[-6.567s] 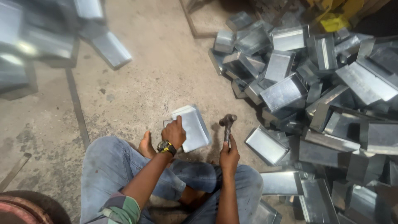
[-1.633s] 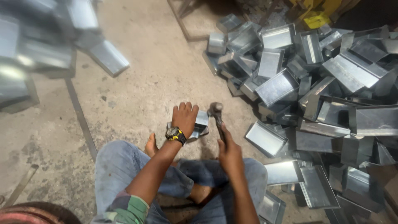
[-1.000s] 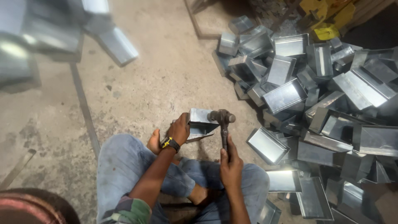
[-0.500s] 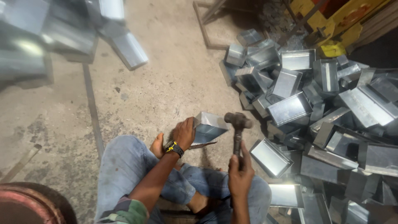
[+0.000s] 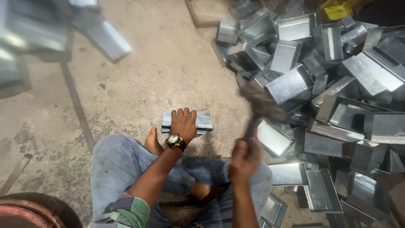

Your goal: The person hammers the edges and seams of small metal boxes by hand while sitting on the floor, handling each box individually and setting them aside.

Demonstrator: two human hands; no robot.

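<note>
Half a second ago the small metal box stood tilted on edge under the left hand, with the hammer head hovering just right of it. Now the folded metal box (image 5: 187, 122) lies flat on the concrete floor (image 5: 139, 84) at the centre of the frame, and the left hand (image 5: 183, 124) presses down on top of it, fingers spread across its upper face. The hammer (image 5: 259, 107) has swung up and to the right, its head a motion-blurred smear right of centre. The right hand (image 5: 244, 158) has its fingers wrapped tight around the handle, low and right of centre.

A black wristwatch (image 5: 176, 141) sits on the left wrist. A bare foot (image 5: 152, 143) shows just left of the box, beside a knee in blue jeans. The pile of metal boxes (image 5: 329, 84) fills the right side of the frame, its nearest piece close to the raised hammer; there are dozens, too tumbled to count exactly. Blurred metal pieces (image 5: 101, 36) lie in the upper left, at least three. A yellow object (image 5: 337, 8) peeks in at the top right edge. A thin metal strip (image 5: 78, 105) runs along the floor at left, and a round rusty rim (image 5: 25, 211) sits in the lower left corner.

One box under the hand, one hammer, two hands.
</note>
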